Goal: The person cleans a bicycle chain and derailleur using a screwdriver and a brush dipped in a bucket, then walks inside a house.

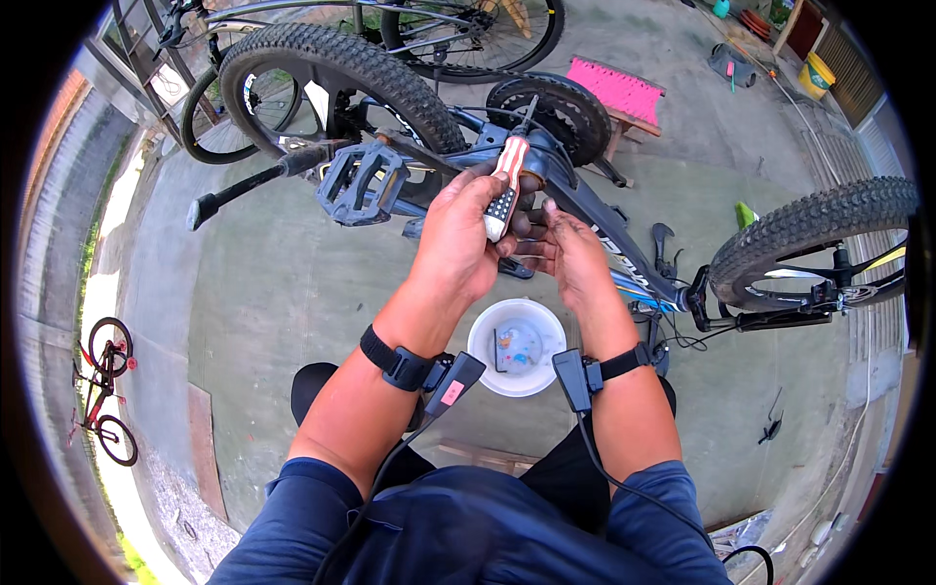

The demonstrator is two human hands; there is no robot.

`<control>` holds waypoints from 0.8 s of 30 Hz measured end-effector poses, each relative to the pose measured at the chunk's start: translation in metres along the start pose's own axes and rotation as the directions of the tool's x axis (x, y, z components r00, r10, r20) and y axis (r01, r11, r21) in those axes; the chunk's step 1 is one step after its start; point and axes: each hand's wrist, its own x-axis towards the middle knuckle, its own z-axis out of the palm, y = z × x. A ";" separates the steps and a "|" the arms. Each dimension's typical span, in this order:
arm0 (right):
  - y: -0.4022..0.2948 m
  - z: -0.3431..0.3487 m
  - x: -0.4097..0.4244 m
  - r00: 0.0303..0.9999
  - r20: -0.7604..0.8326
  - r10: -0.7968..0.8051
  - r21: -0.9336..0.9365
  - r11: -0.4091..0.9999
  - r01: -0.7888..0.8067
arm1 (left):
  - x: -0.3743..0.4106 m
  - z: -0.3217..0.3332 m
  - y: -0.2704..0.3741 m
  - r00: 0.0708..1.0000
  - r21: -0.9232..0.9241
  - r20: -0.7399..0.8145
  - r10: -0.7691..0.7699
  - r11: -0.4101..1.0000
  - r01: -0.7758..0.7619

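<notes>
My left hand (464, 227) is closed around a screwdriver (507, 183) whose handle has red and white stripes and white stars on black. Its metal shaft points up towards the bottom bracket area of an upside-down bicycle's dark frame (599, 212); whether the tip touches anything, I cannot tell. Close on the right is my right hand (563, 248), its fingers bent near the handle's lower end; whether they hold something small is hidden. The chainrings (556, 117) lie beyond the handle, and a platform pedal (362, 183) is to the left. Both hands have darkened fingertips.
A white bowl (480, 322) holding a hex key stands below my hands. The knobby rear wheel (344, 51) is at upper left, the front wheel (731, 256) at right. Behind stand a pink-topped stool (614, 91) and another bicycle (468, 29). A small red bicycle (95, 395) is far left.
</notes>
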 end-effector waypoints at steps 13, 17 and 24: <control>0.015 0.013 0.013 0.970 0.234 -0.067 0.312 0.950 -0.009 | 0.007 0.008 -0.002 1.000 -0.050 -0.003 0.013 0.999 -0.013; 0.011 0.022 0.010 0.984 0.171 -0.045 0.345 0.939 -0.017 | 0.007 0.006 -0.005 1.000 -0.056 0.009 0.008 0.998 -0.007; 0.011 0.023 0.010 0.981 0.187 -0.060 0.356 0.935 -0.011 | 0.008 0.006 -0.009 0.999 -0.119 0.012 0.032 0.992 -0.031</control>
